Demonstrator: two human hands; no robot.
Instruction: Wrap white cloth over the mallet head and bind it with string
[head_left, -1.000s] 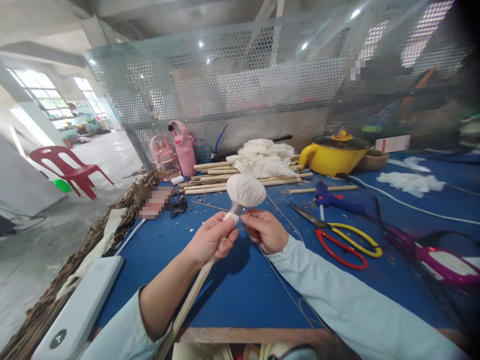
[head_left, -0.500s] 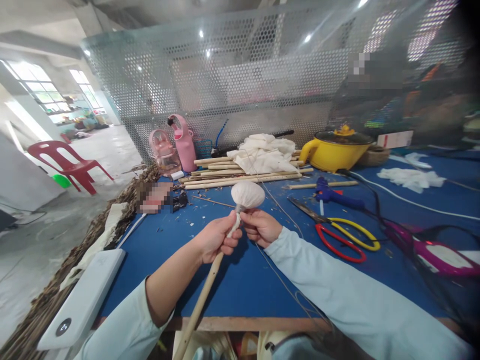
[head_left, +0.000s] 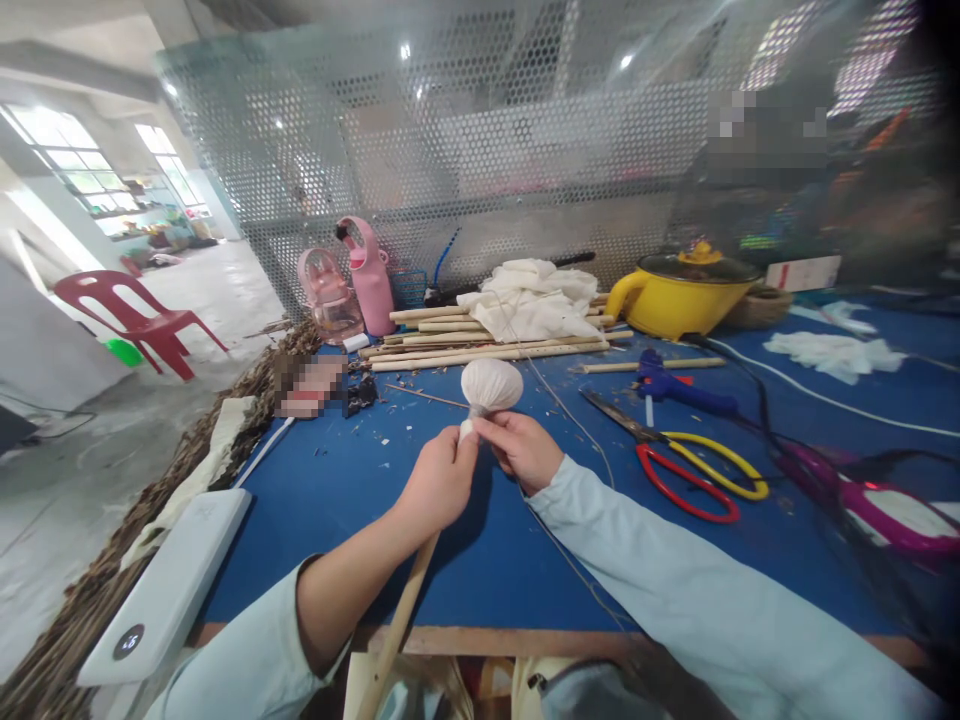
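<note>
A pale wooden stick (head_left: 403, 610) with a round white cloth-wrapped head (head_left: 492, 386) slants up over the blue table. Grey thread or wire seems bound around the neck, just under the pleated cloth. My left hand (head_left: 441, 482) is closed around the stick below the head, its thumb pointing up along it. Thumb and fingertips of my right hand (head_left: 523, 452) pinch at the neck from the right. A thin grey cord (head_left: 574, 565) trails from beneath my right hand toward the table's front edge. Whether the right fingers also grip this cord is hidden.
Wooden sticks (head_left: 450, 352) lie behind, under white cloth (head_left: 536, 300). Scissors (head_left: 675, 465) and a blue glue gun (head_left: 682, 388) lie right, near a yellow pot (head_left: 679, 300). Pink bottles (head_left: 371, 290) stand back left; a white power bank (head_left: 169, 590) sits left.
My left hand has rolled over the stick, so its back now faces up and covers the cloth strip below the neck. My right hand stays at the neck. The view has shifted slightly.
</note>
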